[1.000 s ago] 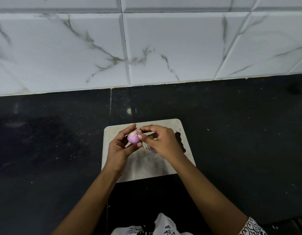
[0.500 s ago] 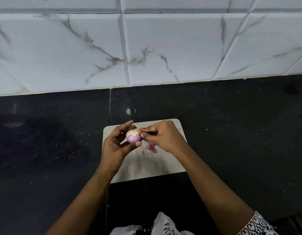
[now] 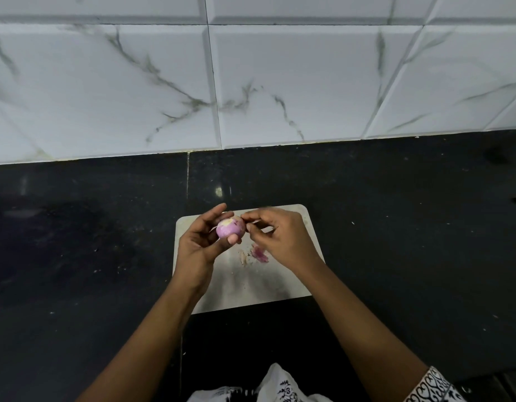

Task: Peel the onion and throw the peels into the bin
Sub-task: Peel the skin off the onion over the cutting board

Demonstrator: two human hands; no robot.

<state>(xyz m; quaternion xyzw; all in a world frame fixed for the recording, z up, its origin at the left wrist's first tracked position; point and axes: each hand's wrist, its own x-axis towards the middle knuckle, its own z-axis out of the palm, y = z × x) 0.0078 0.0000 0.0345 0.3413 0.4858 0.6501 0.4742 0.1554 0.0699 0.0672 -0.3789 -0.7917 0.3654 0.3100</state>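
Head view: left hand [image 3: 198,245] grips onion [image 3: 230,226]; no writing readable.

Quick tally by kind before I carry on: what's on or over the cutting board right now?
Onion, held in the left hand: 1
Purple peel scrap lying on the cutting board: 1
Pale peel bits beside it: 1 small cluster
Cutting board: 1
Hands, counting the right hand: 2
Total: 6

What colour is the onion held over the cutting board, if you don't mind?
The onion is pinkish purple with a pale yellowish patch on top, seen in the head view.
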